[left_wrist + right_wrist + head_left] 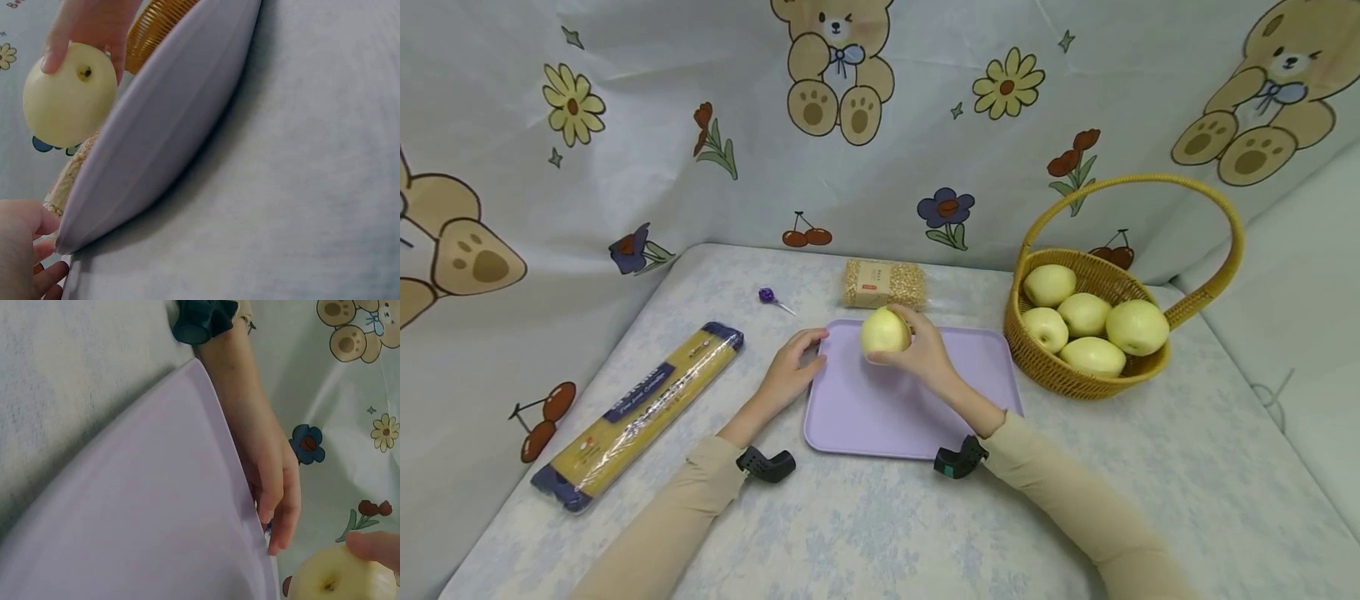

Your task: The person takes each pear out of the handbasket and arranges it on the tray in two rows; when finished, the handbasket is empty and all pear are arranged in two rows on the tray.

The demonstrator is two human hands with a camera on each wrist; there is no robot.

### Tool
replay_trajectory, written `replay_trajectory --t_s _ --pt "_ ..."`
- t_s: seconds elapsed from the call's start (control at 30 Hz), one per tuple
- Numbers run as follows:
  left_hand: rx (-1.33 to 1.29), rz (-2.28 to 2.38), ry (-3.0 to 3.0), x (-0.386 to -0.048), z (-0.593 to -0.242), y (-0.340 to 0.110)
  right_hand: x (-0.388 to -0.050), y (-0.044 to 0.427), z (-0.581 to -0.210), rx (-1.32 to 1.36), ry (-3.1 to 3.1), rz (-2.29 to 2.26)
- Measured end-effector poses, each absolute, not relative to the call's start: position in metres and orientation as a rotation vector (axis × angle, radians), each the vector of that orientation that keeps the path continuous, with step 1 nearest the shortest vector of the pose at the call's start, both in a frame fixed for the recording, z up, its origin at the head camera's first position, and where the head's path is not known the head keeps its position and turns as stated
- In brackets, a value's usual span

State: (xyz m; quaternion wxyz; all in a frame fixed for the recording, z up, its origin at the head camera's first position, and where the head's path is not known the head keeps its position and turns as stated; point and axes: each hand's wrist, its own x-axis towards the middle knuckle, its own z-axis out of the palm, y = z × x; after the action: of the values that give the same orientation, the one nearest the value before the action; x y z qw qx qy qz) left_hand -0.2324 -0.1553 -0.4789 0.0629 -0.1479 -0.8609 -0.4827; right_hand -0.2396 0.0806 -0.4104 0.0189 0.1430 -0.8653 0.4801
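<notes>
My right hand (925, 354) holds a pale yellow apple (882, 333) between thumb and fingers, above the lilac tray (880, 417). In the left wrist view the apple (69, 100) shows a small dark hollow and hangs clear of the tray. My left hand (790, 371) touches the tray's left rim near the far corner, its fingers fairly straight. The right wrist view shows that left hand (272, 462) along the outside of the rim, with some fingertips hidden behind it.
A wicker basket (1060, 379) with a tall handle and several pale apples stands right of the tray. Behind the tray lies a bag of yellow kernels (902, 285). A purple lollipop (767, 295) and a long spaghetti packet (647, 408) lie to the left. A printed cloth hangs behind.
</notes>
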Motion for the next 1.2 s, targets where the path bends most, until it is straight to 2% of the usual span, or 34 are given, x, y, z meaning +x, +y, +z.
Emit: replay_trajectory --t_s 0.7,1.2 --pt "-0.458 -1.432 -2.595 -0.234 -0.476 -0.154 -0.236 0.057 -0.425 0.518 -2.807 1.348" --pt "-0.447 -1.447 -2.618 -0.232 -0.478 -0.155 -0.234 0.069 -0.418 0.62 -2.876 1.221"
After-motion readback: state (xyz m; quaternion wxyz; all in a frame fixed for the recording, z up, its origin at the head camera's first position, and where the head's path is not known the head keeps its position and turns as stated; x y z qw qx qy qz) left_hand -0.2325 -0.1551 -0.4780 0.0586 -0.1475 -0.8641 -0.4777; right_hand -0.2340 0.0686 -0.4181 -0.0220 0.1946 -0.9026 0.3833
